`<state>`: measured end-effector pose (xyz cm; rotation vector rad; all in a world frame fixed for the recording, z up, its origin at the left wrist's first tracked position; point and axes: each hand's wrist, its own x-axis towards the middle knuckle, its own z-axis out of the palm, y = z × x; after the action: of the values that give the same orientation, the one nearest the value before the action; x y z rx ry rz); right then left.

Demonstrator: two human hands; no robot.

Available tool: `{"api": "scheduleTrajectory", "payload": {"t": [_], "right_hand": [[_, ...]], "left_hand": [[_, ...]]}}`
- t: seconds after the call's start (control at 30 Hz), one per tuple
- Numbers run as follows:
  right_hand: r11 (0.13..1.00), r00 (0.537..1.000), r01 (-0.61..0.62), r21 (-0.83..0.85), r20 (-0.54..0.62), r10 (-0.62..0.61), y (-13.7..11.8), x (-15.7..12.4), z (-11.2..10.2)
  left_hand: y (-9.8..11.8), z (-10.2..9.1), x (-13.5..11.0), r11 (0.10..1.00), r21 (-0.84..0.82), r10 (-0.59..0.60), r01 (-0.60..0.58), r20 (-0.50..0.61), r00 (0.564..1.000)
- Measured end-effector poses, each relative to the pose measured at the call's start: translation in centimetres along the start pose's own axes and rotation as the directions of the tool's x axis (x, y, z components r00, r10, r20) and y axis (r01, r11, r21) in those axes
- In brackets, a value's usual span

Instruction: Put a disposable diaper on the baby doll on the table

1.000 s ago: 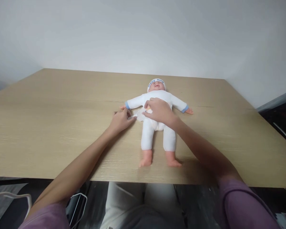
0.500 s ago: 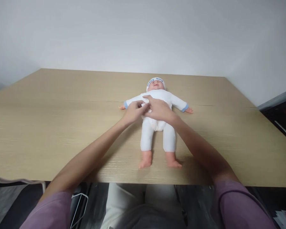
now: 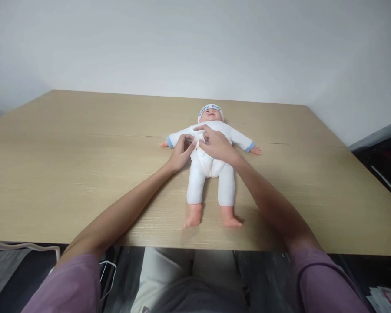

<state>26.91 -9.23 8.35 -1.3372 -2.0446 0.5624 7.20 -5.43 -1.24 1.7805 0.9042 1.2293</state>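
A baby doll (image 3: 194,187) in a white suit with blue cuffs and a lettered white cap lies on its back, feet toward me. Around its hips is a white diaper (image 3: 211,167). My left hand (image 3: 182,153) is at the diaper's waist on the left side, fingers curled against its edge. Over the belly, my right hand (image 3: 217,143) pinches a small white piece of the diaper between thumb and bent fingers, its index finger stretched out across the doll's chest. The diaper's right side is partly hidden behind my right hand.
The doll rests on a wide wooden table (image 3: 84,174) with a seam running across it. A pale wall (image 3: 182,48) stands behind. Below the front edge are a pale cable (image 3: 26,246), a white wire frame (image 3: 110,278) and papers (image 3: 382,300) at lower right.
My hands have drawn slightly apart at the diaper's waist, showing more of its front. My left hand now sits closer against the doll's side. The whole view has shifted a little.
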Motion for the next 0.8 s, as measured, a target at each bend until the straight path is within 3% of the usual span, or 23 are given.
{"api": "scheduleTrajectory", "payload": {"t": [0.1, 0.2, 0.3, 0.37, 0.43, 0.53, 0.6, 0.67, 0.8], "right_hand": [[1.0, 0.999, 0.007, 0.024, -0.043, -0.006, 0.0, 0.2, 0.1], [0.999, 0.982, 0.035, 0.006, -0.184, -0.034, -0.3, 0.1, -0.1], [0.999, 0.955, 0.033, -0.03, -0.293, -0.04, -1.4, -1.4, -1.0], [1.0, 0.964, 0.015, -0.004, -0.266, -0.015, -2.6, -3.6, -1.9], [0.998, 0.987, 0.018, 0.065, -0.158, -0.007, -4.0, -6.4, -2.8], [0.981, 0.994, 0.051, 0.187, 0.085, -0.067, -5.6, -10.8, -3.5], [0.986, 0.978, 0.038, 0.165, 0.196, -0.07, -5.7, -13.0, -3.5], [0.997, 0.969, -0.003, 0.073, 0.246, -0.015, -5.0, -14.3, -3.1], [0.996, 0.986, -0.079, -0.031, 0.146, 0.083, -2.0, -14.4, -2.0]], "left_hand": [[-0.2, -0.2, 0.0, 0.999, 0.037, -0.011, 0.012, -0.031, 0.999], [0.4, -0.4, -0.7, 0.993, 0.121, 0.019, -0.004, -0.12, 0.993], [1.4, -0.6, -1.9, 0.966, 0.233, 0.156, -0.108, -0.196, 0.968], [2.2, -0.7, -3.0, 0.926, 0.3, 0.294, -0.23, -0.188, 0.937], [3.0, -0.8, -4.2, 0.862, 0.349, 0.429, -0.369, -0.11, 0.897], [4.5, -1.0, -6.0, 0.718, 0.439, 0.523, -0.54, 0.171, 0.835], [5.7, -1.0, -6.9, 0.641, 0.461, 0.465, -0.614, 0.404, 0.788], [6.9, -1.1, -7.3, 0.635, 0.448, 0.368, -0.629, 0.541, 0.756], [8.8, -1.4, -7.1, 0.694, 0.483, 0.226, -0.534, 0.557, 0.799]]}}
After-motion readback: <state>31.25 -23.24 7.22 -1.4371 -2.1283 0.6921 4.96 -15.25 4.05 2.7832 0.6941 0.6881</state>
